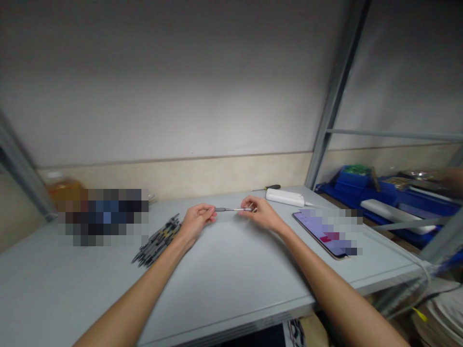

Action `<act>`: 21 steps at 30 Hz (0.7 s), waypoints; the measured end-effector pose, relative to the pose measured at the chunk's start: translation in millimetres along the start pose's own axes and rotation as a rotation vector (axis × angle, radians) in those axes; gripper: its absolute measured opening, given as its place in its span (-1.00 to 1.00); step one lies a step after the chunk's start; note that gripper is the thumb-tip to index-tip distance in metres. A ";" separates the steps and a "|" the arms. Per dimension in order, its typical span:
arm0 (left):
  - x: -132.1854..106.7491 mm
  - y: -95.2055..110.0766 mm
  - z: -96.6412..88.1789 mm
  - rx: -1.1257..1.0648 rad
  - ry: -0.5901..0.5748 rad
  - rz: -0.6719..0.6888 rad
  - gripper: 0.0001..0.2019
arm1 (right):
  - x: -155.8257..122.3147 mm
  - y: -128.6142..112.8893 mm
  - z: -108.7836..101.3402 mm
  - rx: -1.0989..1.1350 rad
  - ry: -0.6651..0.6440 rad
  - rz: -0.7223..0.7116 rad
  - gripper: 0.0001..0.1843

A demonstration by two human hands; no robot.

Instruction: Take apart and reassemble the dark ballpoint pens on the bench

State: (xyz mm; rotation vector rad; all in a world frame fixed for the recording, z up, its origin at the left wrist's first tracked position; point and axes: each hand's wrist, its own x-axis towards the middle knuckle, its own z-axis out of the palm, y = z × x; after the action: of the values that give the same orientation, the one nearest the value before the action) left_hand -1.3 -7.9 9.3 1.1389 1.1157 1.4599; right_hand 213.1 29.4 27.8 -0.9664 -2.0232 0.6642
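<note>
Both arms reach out over a grey table [224, 279]. My left hand [197, 219] and my right hand [258, 212] hold the two ends of a thin pen-like rod [233, 209] level just above the table. The left fingers pinch its darker grey end; the right fingers pinch the silvery end. A pile of several dark pens [157, 241] lies on the table just left of my left wrist.
A phone [323, 233] with a lit screen lies to the right of my right hand. A white power bank [285, 196] with a cable sits behind it by the wall. Blue bins [365, 190] stand on a shelf at the right. A metal rack post [334, 96] rises at the table's back right corner.
</note>
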 end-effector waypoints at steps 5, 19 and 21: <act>0.2 0.2 0.5 -0.023 -0.001 -0.004 -0.59 | 0.4 -0.8 -1.5 0.092 -0.097 0.136 -0.61; -1.4 -0.2 1.3 0.011 -0.021 0.001 -0.60 | -1.0 -11.7 -8.0 0.349 -0.048 0.218 -0.74; -1.0 -0.9 1.0 0.023 -0.025 0.008 -0.62 | -0.1 -10.3 -7.9 0.374 -0.008 0.217 -0.75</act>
State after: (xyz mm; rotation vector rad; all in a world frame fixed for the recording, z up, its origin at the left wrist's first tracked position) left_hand 0.0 -8.6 8.4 1.1756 1.1143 1.4382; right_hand 215.5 24.4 39.6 -0.9615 -1.7284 1.1190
